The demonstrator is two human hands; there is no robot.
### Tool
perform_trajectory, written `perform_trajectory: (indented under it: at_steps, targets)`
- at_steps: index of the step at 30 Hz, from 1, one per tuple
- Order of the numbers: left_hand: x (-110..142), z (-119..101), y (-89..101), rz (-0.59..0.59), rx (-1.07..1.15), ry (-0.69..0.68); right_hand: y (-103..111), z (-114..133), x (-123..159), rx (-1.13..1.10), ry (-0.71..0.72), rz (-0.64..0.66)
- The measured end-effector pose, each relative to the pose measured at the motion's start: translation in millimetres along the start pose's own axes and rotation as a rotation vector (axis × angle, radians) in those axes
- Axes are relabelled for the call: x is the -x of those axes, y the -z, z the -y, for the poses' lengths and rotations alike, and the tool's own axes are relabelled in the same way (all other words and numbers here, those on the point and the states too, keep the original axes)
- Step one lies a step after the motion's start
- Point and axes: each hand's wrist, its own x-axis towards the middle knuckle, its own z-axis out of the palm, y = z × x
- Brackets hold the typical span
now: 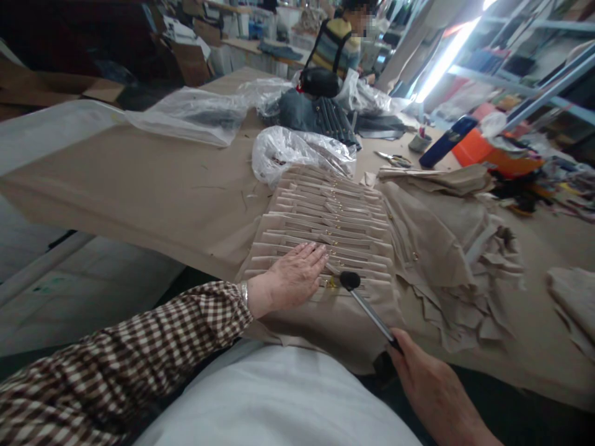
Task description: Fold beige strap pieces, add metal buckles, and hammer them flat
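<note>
Beige fabric pieces with zippers lie overlapped in a long row in front of me, gold-coloured pulls showing down the middle. My left hand rests flat across the near part of this row, fingers stretched out. In my right hand is the dark handle of a hammer with a metal shaft. Its round black head sits over the nearest zippers, beside a gold pull, just right of my left fingertips. Whether the head touches the fabric I cannot tell.
Loose beige fabric is heaped on the right of the brown-covered table. Clear plastic bags and dark garments lie beyond the row. Pliers, a blue bottle and an orange container stand farther right. Another person is at the back.
</note>
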Motion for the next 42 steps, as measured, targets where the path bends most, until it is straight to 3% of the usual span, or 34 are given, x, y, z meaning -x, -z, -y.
perform_trajectory:
  at_steps: [6,11,15,19,23,28,32,36,39,42]
  targets:
    - [-2,-1,7.6,0.021,0.036,0.024,13,-33,6,-0.074,-0.24,-0.105]
    - [-12,-7,23.6,-0.104,0.089,0.006,7,-74,10,-0.052,-0.521,-0.12]
    - [-37,-14,23.4,-0.076,0.154,-0.105,-12,-103,12,-0.032,-0.511,-0.14]
    - [-58,-16,9.6,-0.054,0.163,-0.07,-30,-114,8,0.025,-0.391,-0.156]
    - [-59,-16,3.9,-0.06,0.139,-0.049,-35,-109,-4,0.047,-0.277,-0.113]
    - [-55,-16,8.3,-0.047,0.151,-0.033,-9,-77,-35,-0.022,-0.139,-0.201]
    - [-61,-19,7.9,-0.034,0.132,-0.012,12,-34,-84,-0.165,0.088,-0.178]
    - [-63,-20,11.5,-0.057,0.138,-0.017,15,-5,-142,-0.215,0.281,-0.079]
    - [-46,-18,27.0,-0.111,0.249,-0.034,14,-1,-176,-0.189,0.32,-0.006]
    - [-7,-16,47.6,-0.173,0.514,0.031,10,-3,-193,-0.208,0.271,0.034]
